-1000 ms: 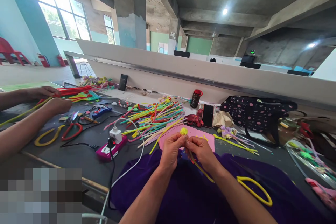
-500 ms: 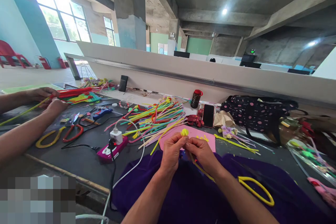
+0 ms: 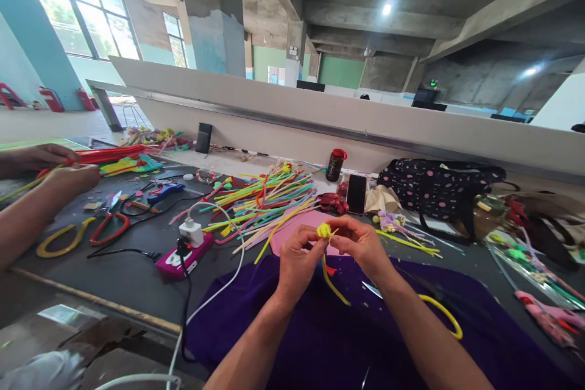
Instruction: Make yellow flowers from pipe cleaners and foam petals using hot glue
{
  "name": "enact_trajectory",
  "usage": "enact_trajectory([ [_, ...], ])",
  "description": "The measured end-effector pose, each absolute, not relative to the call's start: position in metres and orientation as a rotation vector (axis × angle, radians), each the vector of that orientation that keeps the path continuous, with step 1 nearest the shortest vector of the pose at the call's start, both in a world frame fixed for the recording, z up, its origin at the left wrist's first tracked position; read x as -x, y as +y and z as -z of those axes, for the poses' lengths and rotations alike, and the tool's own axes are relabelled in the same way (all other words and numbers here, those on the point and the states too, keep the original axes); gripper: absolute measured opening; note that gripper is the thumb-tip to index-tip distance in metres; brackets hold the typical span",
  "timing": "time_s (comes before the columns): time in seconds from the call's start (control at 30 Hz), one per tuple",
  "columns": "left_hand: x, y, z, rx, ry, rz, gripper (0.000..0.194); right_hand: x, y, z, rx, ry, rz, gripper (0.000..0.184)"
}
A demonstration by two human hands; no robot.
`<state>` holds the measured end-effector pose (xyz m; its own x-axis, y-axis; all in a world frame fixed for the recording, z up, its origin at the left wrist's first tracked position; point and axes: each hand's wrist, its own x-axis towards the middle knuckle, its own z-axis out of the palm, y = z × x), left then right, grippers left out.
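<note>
A small yellow pipe-cleaner flower (image 3: 324, 230) is held up in front of me, its coiled head on top and its yellow stem (image 3: 337, 291) hanging down. My left hand (image 3: 298, 256) pinches it just under the head. My right hand (image 3: 362, 247) is closed at the flower's right side, thumb and finger pressed on a short yellow end. Below both hands spreads dark purple cloth (image 3: 256, 317), and yellow-handled scissors (image 3: 445, 311) lie there, partly behind my right forearm. Just beyond my hands is a pink sheet (image 3: 292, 228).
Many-coloured pipe cleaners (image 3: 269, 201) lie heaped ahead. To the left are a purple power strip (image 3: 183, 256) with cables and red-and-yellow-handled scissors (image 3: 109, 228). A co-worker's hands (image 3: 68, 170) hold pipe cleaners at far left. Behind stand a bottle (image 3: 336, 166), a phone (image 3: 356, 195) and a patterned bag (image 3: 434, 195).
My right hand has shifted from beneath the flower head to its right side, and the stem now hangs free. The view has turned slightly right.
</note>
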<state>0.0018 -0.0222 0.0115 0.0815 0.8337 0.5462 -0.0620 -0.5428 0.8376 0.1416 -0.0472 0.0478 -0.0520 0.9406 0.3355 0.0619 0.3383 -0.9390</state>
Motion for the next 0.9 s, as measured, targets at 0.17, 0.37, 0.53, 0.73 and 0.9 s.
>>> enact_trajectory([
  [0.17,-0.002,-0.025,-0.015,-1.639,0.797,-1.556,0.005,-0.138,-0.047,-0.046,0.979,-1.418,-0.973,0.026],
  [0.37,-0.001,-0.026,-0.018,-1.667,0.821,-1.573,0.005,-0.134,-0.046,-0.043,0.970,-1.343,-1.050,0.025],
  [0.53,-0.002,-0.026,-0.017,-1.696,0.847,-1.570,0.006,-0.133,-0.044,-0.040,0.949,-1.316,-1.060,0.022],
  [0.73,-0.002,-0.026,-0.017,-1.704,0.844,-1.589,0.007,-0.132,-0.043,-0.038,0.906,-1.279,-1.108,0.018],
  [0.9,-0.003,-0.028,-0.018,-1.612,0.817,-1.560,0.007,-0.132,-0.041,-0.034,0.896,-1.214,-1.148,0.021],
])
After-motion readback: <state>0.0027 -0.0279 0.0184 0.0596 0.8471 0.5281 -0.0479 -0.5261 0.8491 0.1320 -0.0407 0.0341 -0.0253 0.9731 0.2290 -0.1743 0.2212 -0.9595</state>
